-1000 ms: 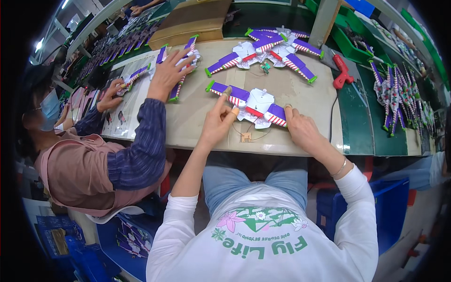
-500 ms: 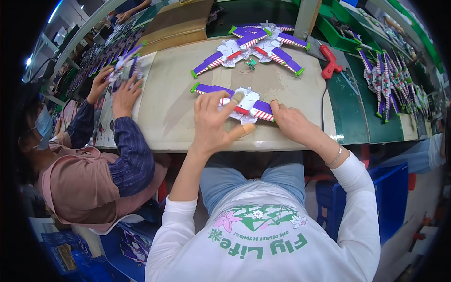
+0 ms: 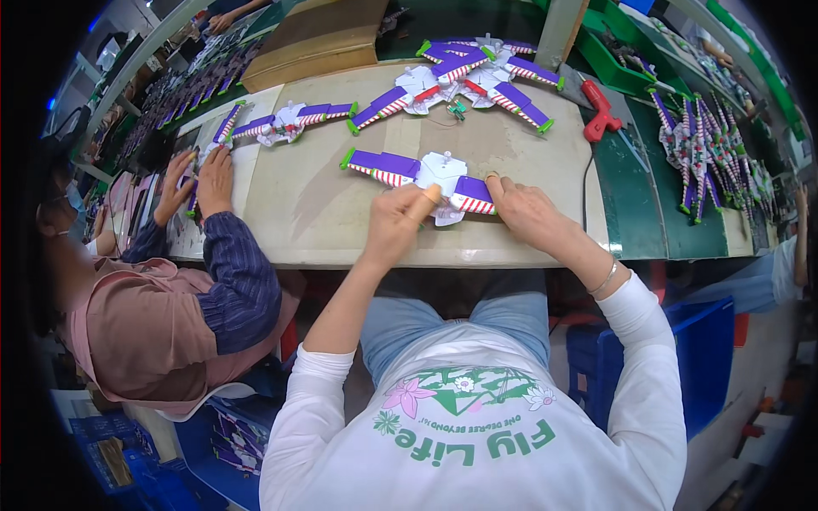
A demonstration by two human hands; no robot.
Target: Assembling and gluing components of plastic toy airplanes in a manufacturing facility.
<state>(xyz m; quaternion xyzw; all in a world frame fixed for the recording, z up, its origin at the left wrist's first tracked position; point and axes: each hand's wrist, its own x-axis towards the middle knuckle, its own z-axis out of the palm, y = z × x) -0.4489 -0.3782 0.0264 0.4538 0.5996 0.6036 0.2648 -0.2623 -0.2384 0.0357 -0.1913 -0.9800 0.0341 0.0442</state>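
A toy wing set point(image 3: 441, 170), white in the middle with purple, red-striped wings and green tips, lies before me at the table's front. My right hand point(image 3: 532, 215) is closed on its right wing end, covering that tip. My left hand point(image 3: 396, 226) is curled at the lower edge of the white middle, left of centre. A tan-covered digit of it reaches onto the white part. Whatever the left fingers enclose is hidden.
More wing sets point(image 3: 419, 89) overlap at the back beside a small green circuit board point(image 3: 457, 111). At right lie a red glue gun point(image 3: 600, 115) with its cord and piled wing sets point(image 3: 703, 157). A co-worker's hands point(image 3: 215, 180) work at left near another wing set point(image 3: 290, 124).
My left hand has gone from spread fingers over the wing set to curled, slightly lower. My right hand stays put. A wing set now lies on the table by the co-worker.
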